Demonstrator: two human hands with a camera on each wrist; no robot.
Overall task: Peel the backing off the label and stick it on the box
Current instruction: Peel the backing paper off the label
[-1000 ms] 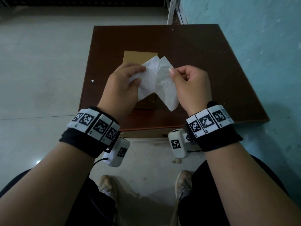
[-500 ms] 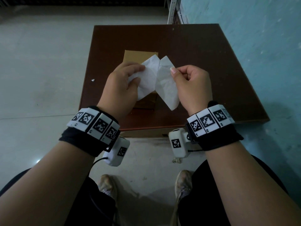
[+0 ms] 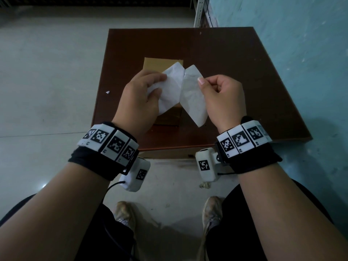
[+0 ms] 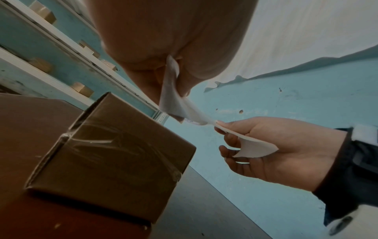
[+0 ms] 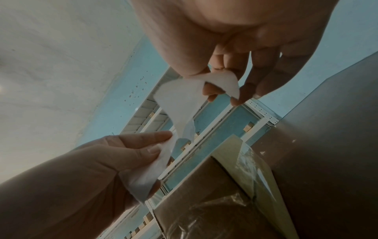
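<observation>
A taped cardboard box [image 3: 158, 64] stands on the brown table [image 3: 235, 72]. Above it I hold a white label sheet that is split into two layers, still joined along the top middle. My left hand [image 3: 161, 84] pinches the whiter left layer, the label [image 3: 172, 87], between thumb and fingers. My right hand [image 3: 201, 82] pinches the greyer right layer, the backing [image 3: 194, 98]. The left wrist view shows the left hand [image 4: 174, 84], the label [image 4: 169, 100], the backing [image 4: 255, 148] and the box [image 4: 114, 153] below. The right wrist view shows the right hand [image 5: 206, 82] holding the backing [image 5: 180, 103] over the box [image 5: 214, 194].
A teal wall [image 3: 301, 53] runs along the table's right side. White shelving [image 4: 61, 40] with small boxes stands behind. The table's near edge [image 3: 188, 146] is just under my wrists, and my feet are on the pale floor below. A white scrap [image 3: 107, 92] lies on the floor at left.
My hands have drawn slightly apart, and the two layers have opened a little wider. Both pinches are unchanged, and the box has not moved.
</observation>
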